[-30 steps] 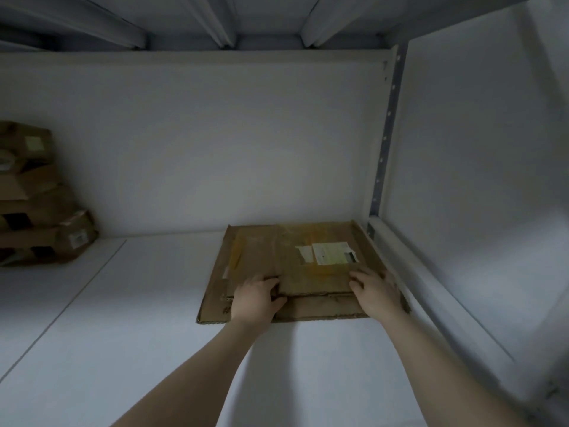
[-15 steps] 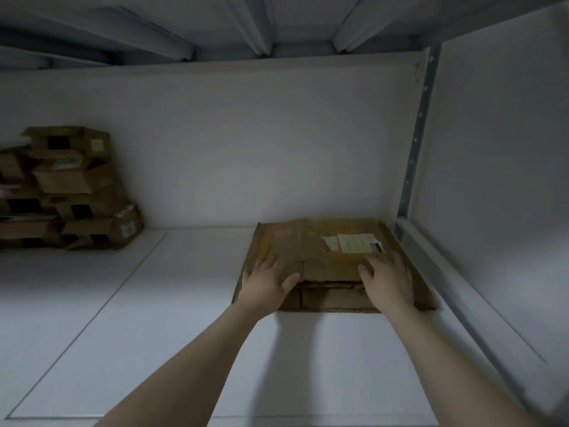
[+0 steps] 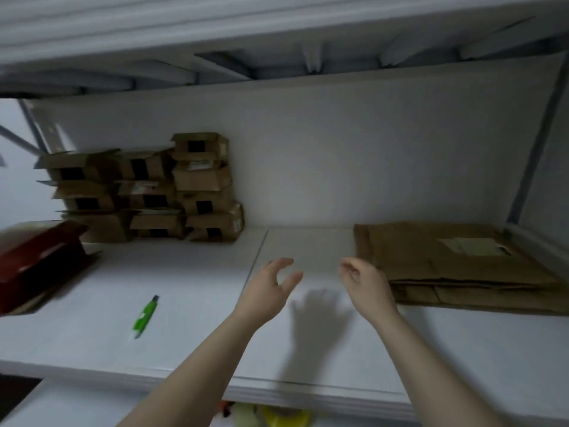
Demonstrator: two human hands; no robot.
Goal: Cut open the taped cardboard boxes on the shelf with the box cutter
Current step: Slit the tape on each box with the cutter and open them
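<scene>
A flattened brown cardboard box with a pale label lies at the right end of the white shelf. My left hand and my right hand hover over the middle of the shelf, both empty with fingers loosely curled, to the left of that box. The green box cutter lies on the shelf to the left of my left hand. A stack of several small brown cardboard boxes stands against the back wall at the left.
A dark red box sits at the far left edge, blurred. The shelf above hangs low overhead. A metal upright stands at the right rear corner. Yellow items show below the shelf's front edge.
Both hands have lifted off the flat cardboard box and drawn left. The view has swung left, bringing the box cutter, the red box and the whole stack into sight.
</scene>
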